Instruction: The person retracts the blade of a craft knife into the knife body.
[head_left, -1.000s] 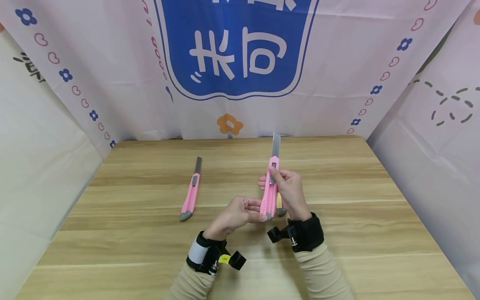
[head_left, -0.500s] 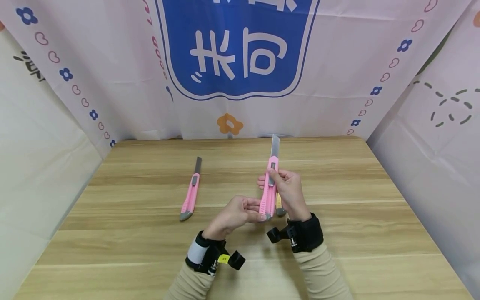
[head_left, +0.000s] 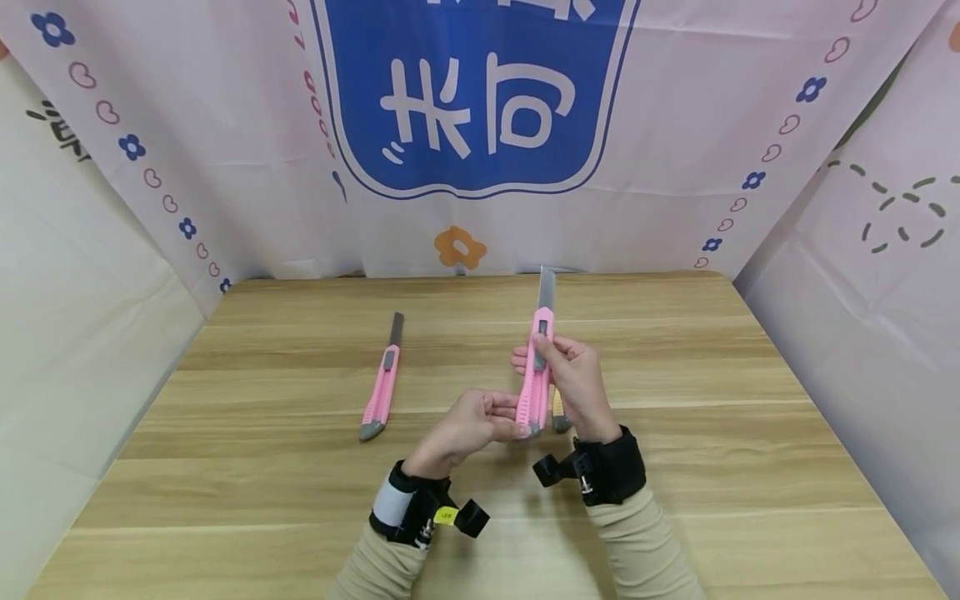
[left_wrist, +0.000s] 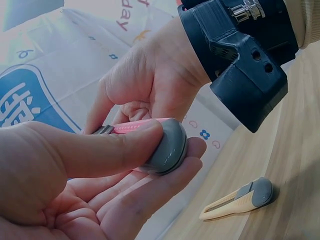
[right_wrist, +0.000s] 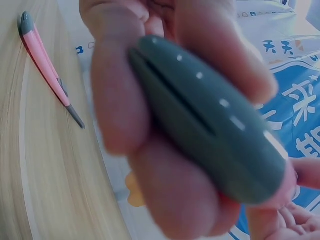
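Observation:
A pink box cutter [head_left: 533,392] is held up over the table in the head view, its blade [head_left: 547,287] out and pointing away. At its grey tail end, the left hand [head_left: 472,423] pinches it between thumb and fingers. The right hand [head_left: 581,385] grips the middle of the body, thumb at the grey slider. The left wrist view shows the left thumb pressing beside the grey end cap [left_wrist: 170,150]. Filling the right wrist view is that same slotted end cap [right_wrist: 205,120] between the left fingers.
A second pink box cutter [head_left: 382,387] with its blade out lies on the wooden table [head_left: 225,467], left of the hands. A yellow box cutter [left_wrist: 237,202] lies under the right hand, partly hidden in the head view. A printed cloth [head_left: 660,167] hangs behind the table.
Both hands have drifted slightly to the left together with the held pink box cutter. Their hold on it looks the same, and the knives on the table have stayed put.

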